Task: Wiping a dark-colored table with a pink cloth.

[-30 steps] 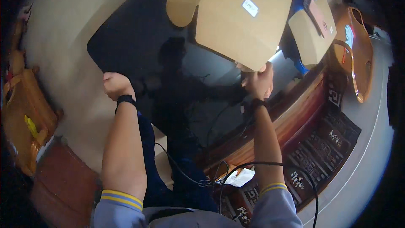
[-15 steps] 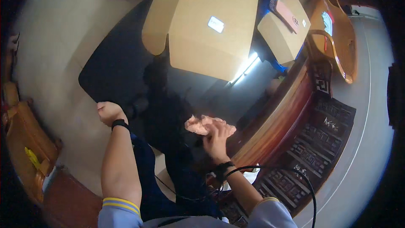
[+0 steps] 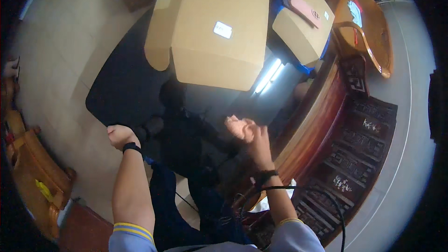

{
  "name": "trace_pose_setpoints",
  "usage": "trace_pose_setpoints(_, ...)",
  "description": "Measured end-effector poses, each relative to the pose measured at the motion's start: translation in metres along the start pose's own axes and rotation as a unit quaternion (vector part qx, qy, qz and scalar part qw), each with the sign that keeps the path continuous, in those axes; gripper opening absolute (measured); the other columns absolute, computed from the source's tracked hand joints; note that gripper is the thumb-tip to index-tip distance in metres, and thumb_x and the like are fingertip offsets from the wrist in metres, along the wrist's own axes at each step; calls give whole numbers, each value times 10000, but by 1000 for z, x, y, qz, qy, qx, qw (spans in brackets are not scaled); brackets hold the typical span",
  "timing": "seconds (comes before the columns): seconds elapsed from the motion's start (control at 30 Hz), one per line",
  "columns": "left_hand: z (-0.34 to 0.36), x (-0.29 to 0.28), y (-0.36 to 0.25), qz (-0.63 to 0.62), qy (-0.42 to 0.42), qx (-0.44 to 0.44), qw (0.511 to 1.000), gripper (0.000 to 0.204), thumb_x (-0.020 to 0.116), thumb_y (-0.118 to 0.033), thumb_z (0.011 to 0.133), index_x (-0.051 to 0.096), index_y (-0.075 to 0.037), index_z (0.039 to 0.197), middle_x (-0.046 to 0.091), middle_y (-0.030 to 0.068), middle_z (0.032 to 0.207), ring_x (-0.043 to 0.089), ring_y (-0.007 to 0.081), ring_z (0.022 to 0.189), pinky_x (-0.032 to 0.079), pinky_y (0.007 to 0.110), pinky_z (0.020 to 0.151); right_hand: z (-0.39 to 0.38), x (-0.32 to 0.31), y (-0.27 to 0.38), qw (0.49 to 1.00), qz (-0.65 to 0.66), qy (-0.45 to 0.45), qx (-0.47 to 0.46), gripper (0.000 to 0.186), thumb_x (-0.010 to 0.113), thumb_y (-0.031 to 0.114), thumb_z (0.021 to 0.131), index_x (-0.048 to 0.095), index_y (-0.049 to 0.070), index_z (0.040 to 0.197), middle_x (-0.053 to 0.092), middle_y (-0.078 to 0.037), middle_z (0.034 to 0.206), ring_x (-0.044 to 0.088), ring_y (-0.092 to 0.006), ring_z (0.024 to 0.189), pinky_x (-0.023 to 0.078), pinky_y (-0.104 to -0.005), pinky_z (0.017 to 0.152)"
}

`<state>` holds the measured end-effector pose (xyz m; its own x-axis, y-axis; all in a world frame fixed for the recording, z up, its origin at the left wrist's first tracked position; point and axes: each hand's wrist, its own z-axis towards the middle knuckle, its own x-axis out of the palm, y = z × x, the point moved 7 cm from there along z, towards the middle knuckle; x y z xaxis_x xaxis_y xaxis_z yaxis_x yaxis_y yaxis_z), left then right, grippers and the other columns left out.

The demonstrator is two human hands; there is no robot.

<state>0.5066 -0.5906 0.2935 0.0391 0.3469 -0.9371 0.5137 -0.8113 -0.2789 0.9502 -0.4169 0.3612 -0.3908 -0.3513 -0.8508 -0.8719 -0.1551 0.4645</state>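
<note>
My right hand (image 3: 259, 148) is closed on a crumpled pink cloth (image 3: 239, 127), over the right part of the glossy black tabletop (image 3: 122, 77). The cloth and the fingertips are slightly smeared by motion. At the table's near left edge, my left hand (image 3: 122, 136) is closed with its fingers curled round the rim. Dark bands circle both wrists. The tabletop mirrors a bright ceiling lamp and my own dark outline.
A big cardboard box (image 3: 219, 51) stands on the table, with a smaller box (image 3: 303, 32) bearing a pink packet (image 3: 305, 10) to its right. A carved dark wooden bench (image 3: 354, 144) flanks the right side. A black cable (image 3: 322, 189) loops by my right forearm. Wooden furniture (image 3: 39, 168) stands left.
My right hand has moved the cloth a little to the right and away from me. My left hand stays at the table edge. The whole view has shifted slightly.
</note>
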Motion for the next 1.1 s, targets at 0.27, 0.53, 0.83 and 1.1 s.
trace_pose_setpoints(0.27,-3,-4,-4,-49,-13,31,998,538,300,-309,921,664,84,976,651,294,1018,629,447,954,506,503,854,119,-42,-61,980,-150,-129,-17,314,590,85,872,503,16,1166,483,-285,1059,489,-470,970,458,-482,844)
trace_pose_setpoints(0.53,-12,-22,-10,1,-9,-19,1000,601,218,-328,942,654,82,989,642,296,1056,608,443,1017,451,505,970,196,-59,-84,948,-173,-161,211,431,559,80,883,359,15,1260,460,-306,1138,585,-502,942,508,-517,800)
trace_pose_setpoints(0.83,0,-20,-7,15,-6,22,1000,593,226,-335,936,661,68,965,650,300,1017,614,461,991,482,521,917,206,-60,-86,959,-159,-1,235,525,518,303,928,306,25,1318,433,-350,1221,558,-525,1021,498,-530,877)
trace_pose_setpoints(1.1,5,-11,1,-18,-22,12,1000,599,243,-355,930,664,71,943,653,297,1005,610,471,979,482,524,897,214,-61,-114,957,-168,10,238,540,532,402,932,304,84,1304,497,-405,1122,587,-543,969,520,-539,811)
